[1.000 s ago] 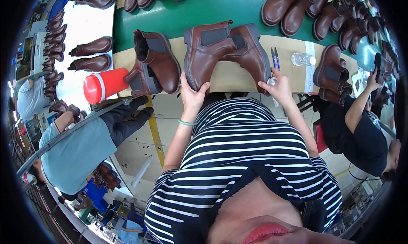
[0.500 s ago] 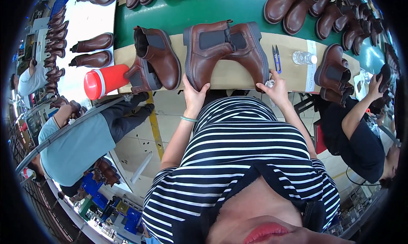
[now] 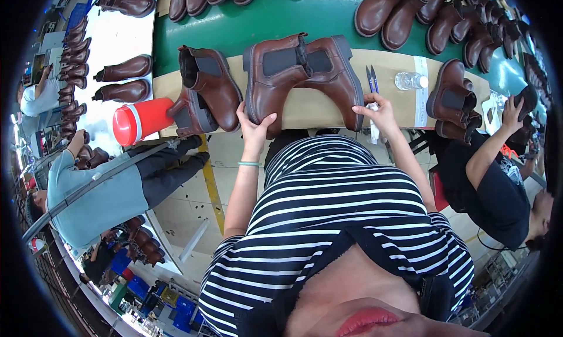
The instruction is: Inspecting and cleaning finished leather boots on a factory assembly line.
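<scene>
Two brown leather Chelsea boots with dark elastic side panels are in front of me, tilted, toes toward me and shafts overlapping. My left hand [image 3: 256, 130] grips the left boot [image 3: 271, 89] at its toe, thumb on one side and fingers on the other. At the toe of the right boot [image 3: 334, 82], my right hand [image 3: 380, 113] pinches the sole edge with its thumb. A crumpled white piece [image 3: 374, 130], perhaps cloth or tissue, shows at that hand. Blue-handled thread snips [image 3: 372, 80] lie just beyond it.
Another boot pair [image 3: 214, 87] stands to the left, near a red jug [image 3: 143, 121]. A clear bottle [image 3: 410, 80] and more boots [image 3: 450, 93] are on the right of the cardboard-covered bench [image 3: 396, 61]. Co-workers stand at left [image 3: 97, 190] and right [image 3: 487, 184].
The view has shifted slightly. Both boots have tipped a little, their toes coming lower toward me with my hands. The white piece now hangs below my right hand.
</scene>
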